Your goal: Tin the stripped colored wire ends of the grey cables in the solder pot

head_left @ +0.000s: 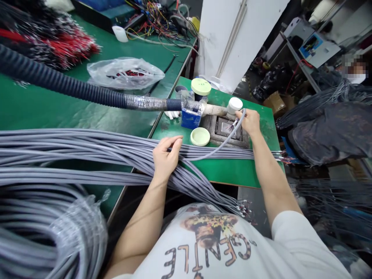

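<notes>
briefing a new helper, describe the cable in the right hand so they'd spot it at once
On the small green table, find the grey block-shaped unit beside a white tub. By that unit, the right hand holds up one grey cable. The other grey cables lie low in bundles; this one alone curves up to that hand.

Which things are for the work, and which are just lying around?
Probably for the work:
single grey cable in the right hand
long bundle of grey cables
grey-brown block with a rectangular opening
dark blue ribbed hose ending there

Probably just lying around:
clear plastic bag
tangled, multicoloured wires
</notes>
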Demonstrator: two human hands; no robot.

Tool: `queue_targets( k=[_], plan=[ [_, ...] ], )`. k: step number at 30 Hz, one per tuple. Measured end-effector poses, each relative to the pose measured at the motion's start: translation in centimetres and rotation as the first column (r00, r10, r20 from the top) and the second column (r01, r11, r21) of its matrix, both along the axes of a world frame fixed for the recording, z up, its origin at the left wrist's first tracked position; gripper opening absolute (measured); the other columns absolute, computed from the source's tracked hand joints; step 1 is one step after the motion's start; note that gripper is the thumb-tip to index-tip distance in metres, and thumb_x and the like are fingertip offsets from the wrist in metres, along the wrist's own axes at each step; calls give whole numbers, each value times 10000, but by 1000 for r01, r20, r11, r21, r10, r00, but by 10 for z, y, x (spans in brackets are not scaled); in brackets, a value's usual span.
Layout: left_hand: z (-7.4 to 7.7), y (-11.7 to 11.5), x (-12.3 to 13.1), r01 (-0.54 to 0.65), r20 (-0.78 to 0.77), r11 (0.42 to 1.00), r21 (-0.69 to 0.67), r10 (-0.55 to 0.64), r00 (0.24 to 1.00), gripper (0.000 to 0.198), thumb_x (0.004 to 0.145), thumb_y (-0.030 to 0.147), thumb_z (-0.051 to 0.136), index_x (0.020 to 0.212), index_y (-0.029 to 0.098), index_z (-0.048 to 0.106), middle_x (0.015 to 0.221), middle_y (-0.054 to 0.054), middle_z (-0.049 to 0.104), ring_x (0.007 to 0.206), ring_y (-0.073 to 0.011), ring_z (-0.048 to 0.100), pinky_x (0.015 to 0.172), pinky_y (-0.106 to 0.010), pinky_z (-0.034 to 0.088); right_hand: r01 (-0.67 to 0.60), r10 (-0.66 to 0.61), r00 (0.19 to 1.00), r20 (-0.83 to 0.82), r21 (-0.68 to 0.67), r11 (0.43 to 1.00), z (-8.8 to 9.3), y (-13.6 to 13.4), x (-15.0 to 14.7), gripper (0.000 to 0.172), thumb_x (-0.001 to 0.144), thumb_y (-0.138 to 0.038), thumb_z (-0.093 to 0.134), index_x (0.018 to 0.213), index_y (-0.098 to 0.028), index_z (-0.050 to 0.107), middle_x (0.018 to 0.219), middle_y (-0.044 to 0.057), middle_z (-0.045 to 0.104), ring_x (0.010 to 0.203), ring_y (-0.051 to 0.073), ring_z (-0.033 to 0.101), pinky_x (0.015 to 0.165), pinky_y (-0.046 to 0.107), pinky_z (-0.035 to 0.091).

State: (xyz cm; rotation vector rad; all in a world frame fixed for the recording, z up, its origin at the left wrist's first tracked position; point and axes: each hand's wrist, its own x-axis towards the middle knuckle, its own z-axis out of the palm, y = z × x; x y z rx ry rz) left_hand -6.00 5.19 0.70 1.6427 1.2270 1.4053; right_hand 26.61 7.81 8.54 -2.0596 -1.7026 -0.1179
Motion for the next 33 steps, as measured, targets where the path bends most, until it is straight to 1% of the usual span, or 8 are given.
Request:
queue_targets(
  k=[4,9,14,21,24,28,31,33],
  plan=[
    [1,0,0,8,-5,1000,4,-8,1000,213,861,328,586,927,200,742,672,-2,601,657,-135,540,676,-268,454,-7,6,1000,17,54,999,-5,-1,4,371,899,-422,472,751,-176,708,758,78,726,740,205,634,658,283,398],
    [3,0,2,11,-2,1000,-2,-11,1000,215,867,319,576,919,192,741,699,-13,622,687,-140,559,706,-272,460,-86,83,995,54,47,995,-10,0,11,330,898,-391,486,783,-190,722,776,66,735,770,201,641,716,287,410],
    [5,0,2,22,4,1000,-6,-22,1000,219,869,326,579,920,192,744,680,-9,603,682,-139,556,720,-276,463,-127,124,989,80,36,991,-14,3,16,340,889,-411,495,779,-188,726,792,71,737,751,206,631,705,299,409],
    [7,0,2,33,24,999,8,-33,999,215,878,317,575,924,185,738,707,-16,623,679,-131,552,718,-272,460,-133,127,978,165,23,991,-17,8,20,327,887,-420,510,782,-199,728,789,59,736,757,201,625,703,296,397],
    [6,0,2,35,31,999,21,-35,999,214,877,307,578,926,173,738,695,-15,612,679,-130,548,716,-270,455,-118,117,967,226,-12,993,-18,11,19,327,884,-430,514,809,-200,735,796,60,738,769,203,626,698,292,384],
    [6,0,2,33,34,999,25,-34,999,214,877,304,579,928,171,738,681,-11,597,680,-129,544,713,-270,452,-90,106,946,307,-66,994,-20,15,14,325,881,-419,521,834,-191,749,784,79,737,723,196,614,675,296,367],
    [6,1,3,35,33,999,25,-36,999,214,879,303,577,926,173,739,678,-11,597,677,-130,541,708,-270,450,-103,117,943,313,-60,993,-14,11,7,326,887,-419,519,827,-198,751,765,71,733,712,191,607,688,304,370],
    [5,2,2,35,37,999,30,-37,999,214,878,300,578,926,169,739,679,-13,600,677,-131,541,705,-270,448,-135,135,944,302,-23,991,-2,0,-1,313,890,-411,522,813,-206,746,779,54,735,742,194,611,726,315,381]
  ],
)
